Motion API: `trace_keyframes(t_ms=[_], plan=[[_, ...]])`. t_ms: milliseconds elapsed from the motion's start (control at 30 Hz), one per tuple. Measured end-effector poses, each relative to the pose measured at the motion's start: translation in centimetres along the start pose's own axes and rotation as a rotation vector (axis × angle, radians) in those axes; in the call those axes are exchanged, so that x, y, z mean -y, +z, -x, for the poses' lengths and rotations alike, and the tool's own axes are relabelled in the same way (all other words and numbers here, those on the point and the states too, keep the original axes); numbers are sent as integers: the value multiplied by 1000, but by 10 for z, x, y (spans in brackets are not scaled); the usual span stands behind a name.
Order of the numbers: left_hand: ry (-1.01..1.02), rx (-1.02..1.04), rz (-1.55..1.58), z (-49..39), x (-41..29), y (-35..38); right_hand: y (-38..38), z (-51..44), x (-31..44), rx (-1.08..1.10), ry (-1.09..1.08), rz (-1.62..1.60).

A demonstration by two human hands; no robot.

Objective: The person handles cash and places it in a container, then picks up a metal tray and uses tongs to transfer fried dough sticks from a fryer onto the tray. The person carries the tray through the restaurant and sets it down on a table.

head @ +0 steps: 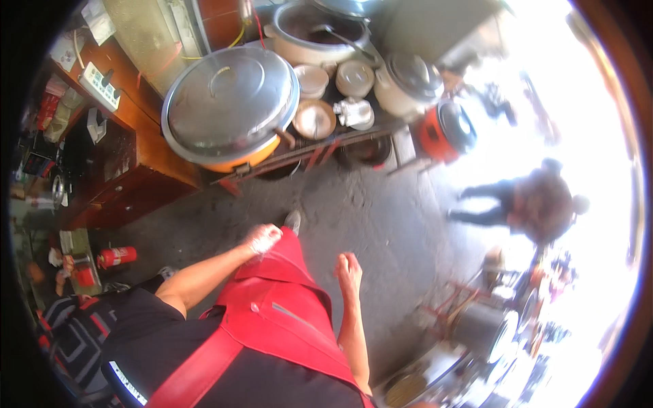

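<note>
In the head view my left hand (pixel 264 237) hangs in front of the red apron (pixel 275 316). Something pale and shiny, perhaps clear plastic, shows at its palm or wrist; blur hides whether the fingers hold it. My right hand (pixel 349 266) is over the grey floor, to the right of the apron, fingers curled in and nothing visible in them. Ahead stands a low table (pixel 306 151) bearing a wide orange pot under a large metal lid (pixel 232 97). Stacked bowls (pixel 354 78), a brown bowl (pixel 314 119) and an open pot with a ladle (pixel 321 28) share it.
On the left is a wooden cabinet (pixel 153 168) with a power strip (pixel 99 86) on top; a fire extinguisher (pixel 117 256) is below. A lidded cooker (pixel 408 84) and a red-orange container (pixel 445 131) stand right. A person (pixel 541 201) is farther right, metal pots (pixel 482 326) lower right.
</note>
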State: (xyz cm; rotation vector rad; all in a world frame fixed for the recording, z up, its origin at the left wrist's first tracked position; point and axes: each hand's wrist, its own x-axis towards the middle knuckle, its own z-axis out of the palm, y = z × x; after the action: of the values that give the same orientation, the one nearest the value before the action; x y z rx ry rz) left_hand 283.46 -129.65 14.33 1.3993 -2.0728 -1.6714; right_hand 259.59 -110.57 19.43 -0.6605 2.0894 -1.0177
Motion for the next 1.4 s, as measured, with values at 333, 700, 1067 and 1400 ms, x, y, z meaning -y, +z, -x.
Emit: trace_keyframes(t_ms=[333,700,1067,1400], plan=[[54,128,62,-152,-189,2,-41,-430,267,-170,-696,306],[-217,-466,404,-229,-234,14,7,-653,411,416,-645,873],[-255,-418,336,-279,-234,-21,-46,-610,461,663,-606,775],[-317,-572,458,-279,-197,-5,39,-697,459,694,-767,848]])
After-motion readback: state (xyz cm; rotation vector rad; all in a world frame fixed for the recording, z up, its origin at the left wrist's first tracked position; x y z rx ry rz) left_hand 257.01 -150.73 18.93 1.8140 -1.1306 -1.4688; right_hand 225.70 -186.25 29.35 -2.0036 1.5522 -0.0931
